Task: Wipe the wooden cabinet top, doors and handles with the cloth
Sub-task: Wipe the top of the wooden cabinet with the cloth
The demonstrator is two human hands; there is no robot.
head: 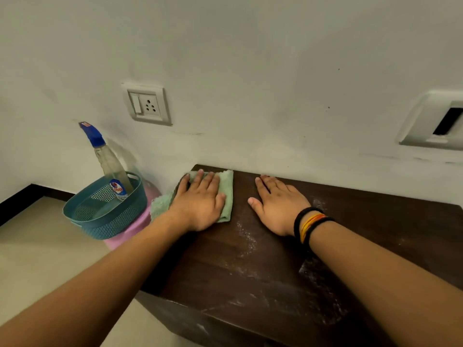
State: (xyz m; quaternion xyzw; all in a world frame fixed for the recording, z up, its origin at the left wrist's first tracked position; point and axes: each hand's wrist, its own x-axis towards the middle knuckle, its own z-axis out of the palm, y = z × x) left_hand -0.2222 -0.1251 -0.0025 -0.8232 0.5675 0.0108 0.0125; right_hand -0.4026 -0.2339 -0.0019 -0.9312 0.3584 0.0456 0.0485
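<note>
A dark wooden cabinet top [250,266] stands against the white wall, with whitish dust streaks across its middle and right. A light green cloth [226,194] lies on the cabinet's far left corner and hangs partly over the left edge. My left hand [200,204] presses flat on the cloth, fingers spread toward the wall. My right hand [278,206] rests flat and empty on the bare wood just right of the cloth, with black and orange bands on its wrist. The cabinet doors and handles are out of sight below.
Left of the cabinet a teal perforated basket [100,216] sits on a pink stool [130,234] and holds a spray bottle [110,161] with a blue nozzle. A wall socket [147,105] is above the cloth; another wall plate [436,121] is at the right.
</note>
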